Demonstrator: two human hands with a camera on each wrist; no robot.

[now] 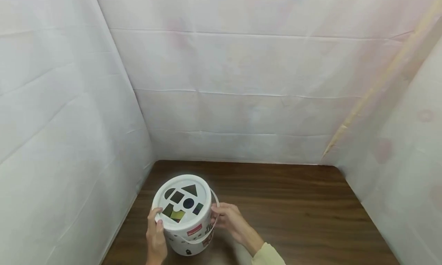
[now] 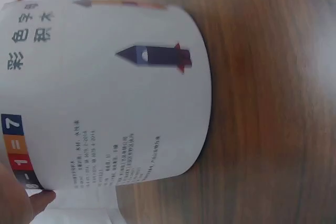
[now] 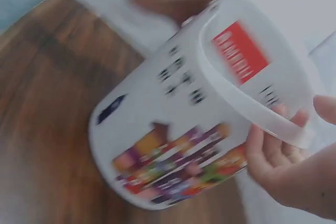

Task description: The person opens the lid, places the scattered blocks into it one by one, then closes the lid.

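Observation:
A white lidded bucket point(image 1: 188, 247) stands tilted on the brown table, with colourful prints and a red label. Its round lid point(image 1: 186, 194) has several shaped holes: triangle, circle, square and others. Something yellow-green shows through one hole. My left hand point(image 1: 156, 238) grips the lid's rim at the near left, thumb on top. On the bucket's right side, my right hand point(image 1: 232, 223) has its fingers curled behind the white handle point(image 3: 236, 95), with the thumb on the other side. In the left wrist view, the bucket's printed wall point(image 2: 105, 93) shows a dark rocket drawing.
The dark wood-grain table point(image 1: 293, 211) extends to the right of the bucket. White sheets hang on the left point(image 1: 69, 123), back point(image 1: 235, 84) and right point(image 1: 397, 169). A yellowish strip point(image 1: 376, 84) runs down the right rear corner.

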